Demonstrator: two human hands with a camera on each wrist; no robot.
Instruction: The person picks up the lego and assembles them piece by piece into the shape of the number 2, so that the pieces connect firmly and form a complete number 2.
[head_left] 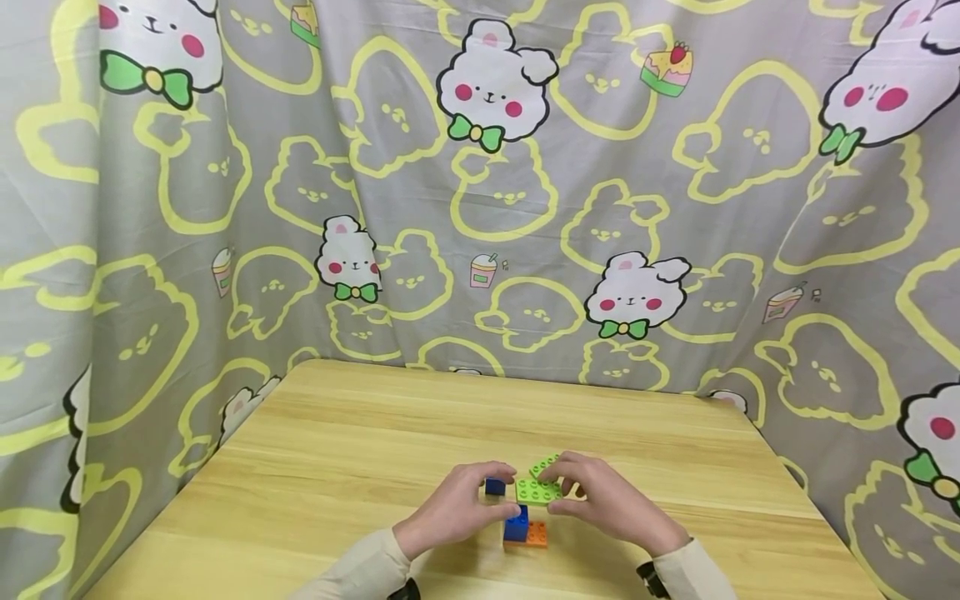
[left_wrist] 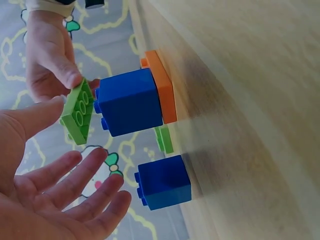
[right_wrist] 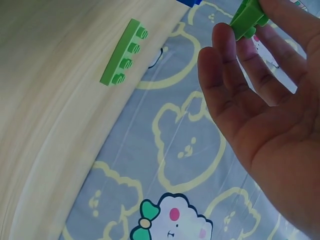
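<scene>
My right hand (head_left: 603, 498) pinches a light-green building-block plate (head_left: 536, 493) between thumb and fingers. It hangs above a blue block (left_wrist: 131, 102), studs facing up and hollow underside toward the blue studs. That blue block sits on one end of an orange plate (head_left: 537, 534) on the table; bare orange studs show beside it. My left hand (head_left: 457, 504) is spread around the left side with loosely bent fingers. Its thumb tip is at the green plate's edge; whether it touches, I cannot tell. The right wrist view shows the held plate (right_wrist: 246, 20) only partly.
A second blue block (head_left: 495, 487) stands on the wooden table (head_left: 360, 433) behind my left fingers. Another light-green plate (right_wrist: 120, 52) lies on the table beyond the held one, partly hidden by my right hand. A patterned curtain (head_left: 420, 208) surrounds the table's far and side edges.
</scene>
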